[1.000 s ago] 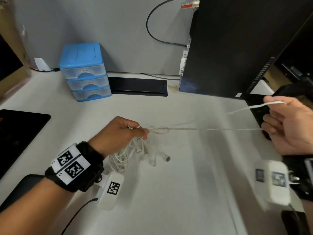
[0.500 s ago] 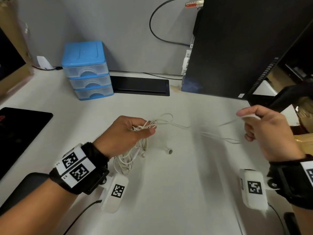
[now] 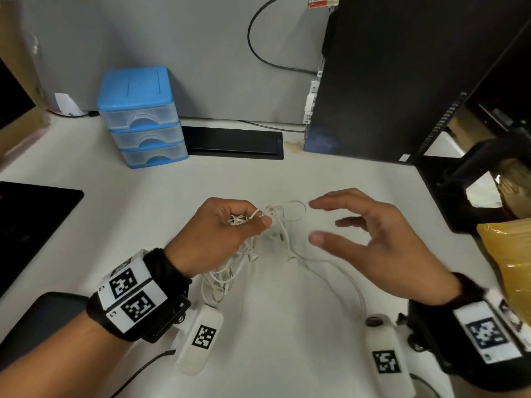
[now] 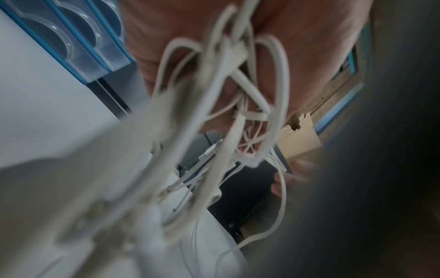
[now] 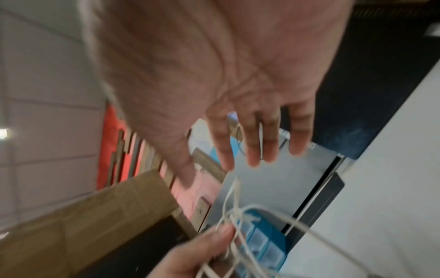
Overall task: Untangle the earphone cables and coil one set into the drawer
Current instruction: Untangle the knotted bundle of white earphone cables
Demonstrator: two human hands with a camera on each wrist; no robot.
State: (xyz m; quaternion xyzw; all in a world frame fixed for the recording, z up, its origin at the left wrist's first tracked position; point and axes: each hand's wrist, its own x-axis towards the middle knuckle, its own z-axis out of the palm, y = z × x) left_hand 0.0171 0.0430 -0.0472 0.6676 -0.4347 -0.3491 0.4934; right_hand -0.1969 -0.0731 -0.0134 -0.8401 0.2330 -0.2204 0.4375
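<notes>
A tangle of white earphone cables hangs over the middle of the white desk. My left hand grips the bunch, with loops spilling below the fist; the left wrist view shows the cables running through my curled fingers. My right hand hovers just right of the tangle with fingers spread and holds nothing; in the right wrist view the right hand's fingers are straight above the cables. A loose strand trails across the desk under that hand. The blue three-drawer unit stands at the back left, all drawers closed.
A black computer tower stands at the back right, with a black cable slot beside the drawers. A dark pad lies at the left edge. A yellow bag and a black stand sit at the right.
My right hand let go of the strand it had pulled taut to the right and came back left, open, beside the tangle. The freed cable now lies slack on the desk.
</notes>
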